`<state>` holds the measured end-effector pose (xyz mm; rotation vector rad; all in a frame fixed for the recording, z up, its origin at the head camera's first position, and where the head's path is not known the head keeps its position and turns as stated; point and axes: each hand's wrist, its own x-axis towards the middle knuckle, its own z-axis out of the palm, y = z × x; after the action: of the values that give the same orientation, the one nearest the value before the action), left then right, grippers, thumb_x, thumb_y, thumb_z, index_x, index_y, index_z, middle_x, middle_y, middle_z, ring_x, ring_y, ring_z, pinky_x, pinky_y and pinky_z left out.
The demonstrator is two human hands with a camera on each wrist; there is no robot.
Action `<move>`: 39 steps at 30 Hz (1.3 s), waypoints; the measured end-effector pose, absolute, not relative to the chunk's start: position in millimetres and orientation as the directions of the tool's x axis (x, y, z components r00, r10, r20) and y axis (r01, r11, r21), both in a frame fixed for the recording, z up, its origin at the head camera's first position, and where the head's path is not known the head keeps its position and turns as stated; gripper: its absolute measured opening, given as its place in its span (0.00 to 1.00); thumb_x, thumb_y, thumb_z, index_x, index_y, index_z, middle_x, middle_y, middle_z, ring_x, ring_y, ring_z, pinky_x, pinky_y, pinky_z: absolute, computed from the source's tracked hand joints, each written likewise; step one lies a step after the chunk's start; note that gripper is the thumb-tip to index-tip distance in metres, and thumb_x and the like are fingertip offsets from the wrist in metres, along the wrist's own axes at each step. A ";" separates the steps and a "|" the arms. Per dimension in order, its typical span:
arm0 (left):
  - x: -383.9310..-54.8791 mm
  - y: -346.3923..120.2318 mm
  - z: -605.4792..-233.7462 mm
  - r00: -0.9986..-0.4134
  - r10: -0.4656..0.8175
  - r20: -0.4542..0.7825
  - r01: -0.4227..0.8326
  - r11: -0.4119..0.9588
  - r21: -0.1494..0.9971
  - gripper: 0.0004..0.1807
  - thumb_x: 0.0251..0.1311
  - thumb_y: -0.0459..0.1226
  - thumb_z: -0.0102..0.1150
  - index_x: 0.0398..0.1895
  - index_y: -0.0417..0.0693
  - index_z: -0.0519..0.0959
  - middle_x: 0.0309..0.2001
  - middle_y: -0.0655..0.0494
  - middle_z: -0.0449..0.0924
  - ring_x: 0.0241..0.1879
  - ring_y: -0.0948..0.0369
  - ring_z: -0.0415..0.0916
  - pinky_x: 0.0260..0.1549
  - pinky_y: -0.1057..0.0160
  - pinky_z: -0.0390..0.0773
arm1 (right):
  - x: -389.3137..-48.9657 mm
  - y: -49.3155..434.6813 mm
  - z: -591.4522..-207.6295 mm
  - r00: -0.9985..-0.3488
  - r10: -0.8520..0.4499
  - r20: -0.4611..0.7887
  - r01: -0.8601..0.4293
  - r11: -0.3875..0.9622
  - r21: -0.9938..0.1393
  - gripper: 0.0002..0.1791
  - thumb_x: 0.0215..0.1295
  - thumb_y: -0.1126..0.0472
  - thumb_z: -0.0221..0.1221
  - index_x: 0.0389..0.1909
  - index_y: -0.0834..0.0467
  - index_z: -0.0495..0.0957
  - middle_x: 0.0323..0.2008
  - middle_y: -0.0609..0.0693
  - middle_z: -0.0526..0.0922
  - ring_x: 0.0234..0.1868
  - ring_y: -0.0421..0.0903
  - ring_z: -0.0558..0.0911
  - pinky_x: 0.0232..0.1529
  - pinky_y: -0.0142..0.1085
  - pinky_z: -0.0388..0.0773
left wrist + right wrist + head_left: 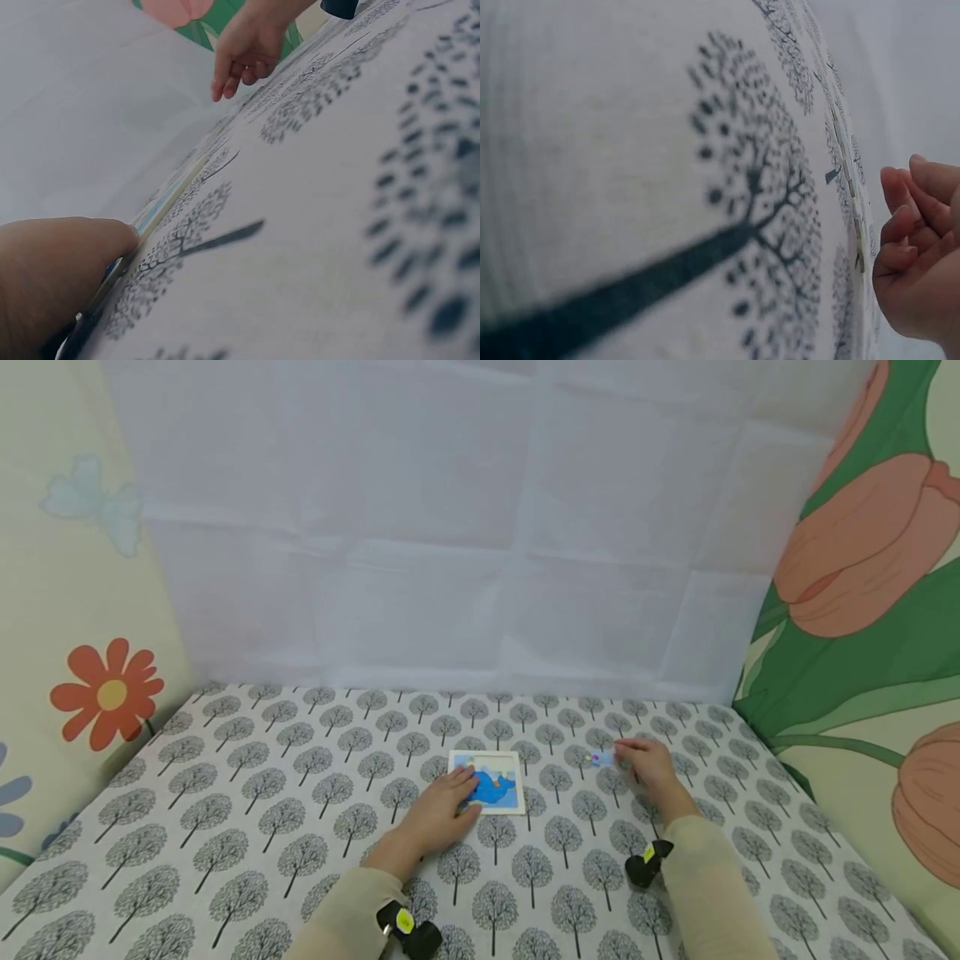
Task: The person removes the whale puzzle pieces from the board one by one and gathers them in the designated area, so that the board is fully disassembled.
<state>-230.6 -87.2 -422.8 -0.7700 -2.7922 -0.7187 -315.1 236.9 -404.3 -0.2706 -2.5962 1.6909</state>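
A small picture puzzle (495, 788) with a white frame and a blue whale lies flat on the tablecloth. Over its left part rests my left hand (441, 810), fingers extended across the picture and thumb along the near edge, hiding that side. In the left wrist view the thumb (82, 244) lies right at the frame's edge. To the right, a small light-blue puzzle piece (601, 759) with pink and yellow spots lies on the cloth. My right hand (649, 766) hovers beside it, fingertips close to its right end. The right wrist view shows loosely bent fingers (898, 225) with nothing between them.
A white tablecloth (300, 810) printed with dark trees covers the table. Behind it hangs a plain white sheet (450, 543), with flower-patterned hangings at both sides. Each sleeve carries a black wrist camera (408, 930).
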 end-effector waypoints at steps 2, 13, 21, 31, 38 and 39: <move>-230.6 -86.5 -422.4 -0.856 0.440 0.271 0.516 0.754 0.406 0.25 0.59 0.42 0.47 0.56 0.34 0.65 0.59 0.43 0.59 0.60 0.50 0.52 0.57 0.53 0.52 | -313.4 232.3 -398.8 -0.989 0.141 -0.055 0.108 0.406 -0.908 0.17 0.58 0.59 0.54 0.46 0.66 0.73 0.34 0.53 0.79 0.29 0.44 0.73 0.24 0.31 0.69; -229.4 -82.3 -420.0 -0.852 0.442 0.281 0.522 0.763 0.382 0.25 0.58 0.42 0.47 0.55 0.35 0.66 0.58 0.43 0.60 0.59 0.49 0.53 0.56 0.52 0.53 | -310.7 197.9 -385.7 -1.000 0.007 -0.002 0.004 0.400 -0.916 0.18 0.57 0.57 0.56 0.45 0.65 0.75 0.32 0.51 0.80 0.26 0.48 0.71 0.24 0.35 0.67; -220.3 -80.9 -417.2 -0.838 0.469 0.278 0.544 0.753 0.371 0.26 0.56 0.42 0.49 0.55 0.34 0.66 0.57 0.42 0.62 0.58 0.49 0.55 0.56 0.50 0.52 | -306.0 164.6 -383.5 -0.998 -0.065 0.002 -0.027 0.383 -0.923 0.18 0.57 0.56 0.56 0.44 0.64 0.75 0.31 0.49 0.79 0.26 0.46 0.70 0.26 0.37 0.67; -213.8 -87.7 -411.2 -0.803 0.540 0.252 0.595 0.740 0.314 0.26 0.56 0.42 0.50 0.55 0.35 0.66 0.57 0.44 0.62 0.57 0.49 0.57 0.56 0.50 0.53 | -303.0 133.9 -390.2 -0.990 -0.141 0.011 -0.059 0.339 -0.939 0.16 0.56 0.58 0.57 0.42 0.64 0.76 0.31 0.49 0.79 0.24 0.44 0.70 0.24 0.34 0.68; -217.4 -91.3 -412.3 -0.779 0.567 0.267 0.626 0.730 0.275 0.26 0.56 0.43 0.50 0.55 0.36 0.66 0.58 0.44 0.62 0.57 0.49 0.57 0.55 0.49 0.54 | -302.4 111.0 -390.7 -0.980 -0.195 0.039 -0.109 0.363 -0.925 0.17 0.57 0.57 0.56 0.44 0.64 0.76 0.34 0.50 0.78 0.28 0.49 0.72 0.25 0.36 0.69; -217.7 -91.7 -412.5 -0.778 0.568 0.267 0.627 0.729 0.275 0.26 0.56 0.43 0.50 0.55 0.36 0.66 0.58 0.45 0.62 0.58 0.49 0.56 0.55 0.49 0.54 | -302.2 108.0 -390.7 -0.979 -0.201 0.041 -0.113 0.364 -0.925 0.17 0.57 0.56 0.56 0.44 0.63 0.76 0.34 0.49 0.79 0.27 0.48 0.72 0.24 0.36 0.69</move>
<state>-217.7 -91.7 -412.5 -0.9631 -2.7657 -0.5291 -302.2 108.0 -390.7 0.3067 -2.6580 1.7915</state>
